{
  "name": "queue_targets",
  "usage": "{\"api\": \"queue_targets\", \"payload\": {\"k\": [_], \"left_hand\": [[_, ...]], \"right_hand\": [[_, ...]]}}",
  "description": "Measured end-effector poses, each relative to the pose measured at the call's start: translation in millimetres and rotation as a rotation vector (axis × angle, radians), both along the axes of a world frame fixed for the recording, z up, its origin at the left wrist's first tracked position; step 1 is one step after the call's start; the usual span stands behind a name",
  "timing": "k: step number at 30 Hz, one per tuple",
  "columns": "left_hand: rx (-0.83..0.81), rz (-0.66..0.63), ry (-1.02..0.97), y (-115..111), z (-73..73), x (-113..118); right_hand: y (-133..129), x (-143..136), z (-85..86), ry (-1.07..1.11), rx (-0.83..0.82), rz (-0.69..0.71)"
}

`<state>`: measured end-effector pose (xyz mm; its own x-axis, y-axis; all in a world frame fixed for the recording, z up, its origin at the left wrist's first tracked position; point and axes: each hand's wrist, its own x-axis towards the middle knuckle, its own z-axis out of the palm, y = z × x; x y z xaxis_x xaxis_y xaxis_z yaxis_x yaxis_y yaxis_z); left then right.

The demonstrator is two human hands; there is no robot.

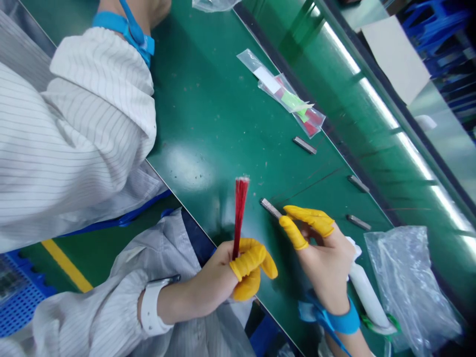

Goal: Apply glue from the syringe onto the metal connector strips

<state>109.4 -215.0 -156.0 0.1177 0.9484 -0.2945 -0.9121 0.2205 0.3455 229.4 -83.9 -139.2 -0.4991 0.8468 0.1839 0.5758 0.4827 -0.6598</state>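
Note:
A bundle of thin red wires stands upright out of my left hand, whose fingers, in yellow finger covers, are wrapped round its lower end. To the right, my right hand also wears yellow finger covers and a blue wrist strap. Its thumb and fingers are at the near end of a small grey connector strip, pinching it just above the green table. Three similar strips lie farther off: one near the plastic bags, and two by the table's far edge.
Clear bags with red wires and a green label lie at the far edge. A crumpled plastic bag and a white roll are at the right. Another person's striped sleeve and blue-strapped wrist reach over the table at the left.

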Motion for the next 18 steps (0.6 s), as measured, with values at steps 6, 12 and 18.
{"api": "queue_targets", "payload": {"k": [6,12,18], "left_hand": [[-0.103,0.084,-0.068,9.8,7.3,-13.8],[-0.160,0.142,-0.092,19.7,23.9,-11.7],[-0.226,0.202,0.005,16.4,32.1,4.4]], "right_hand": [[-23.7,29.4,11.4,0.247,-0.327,-0.483],[-80.9,20.6,25.2,0.156,-0.420,-0.008],[-92.6,0.3,31.0,0.200,-0.374,0.071]]}}
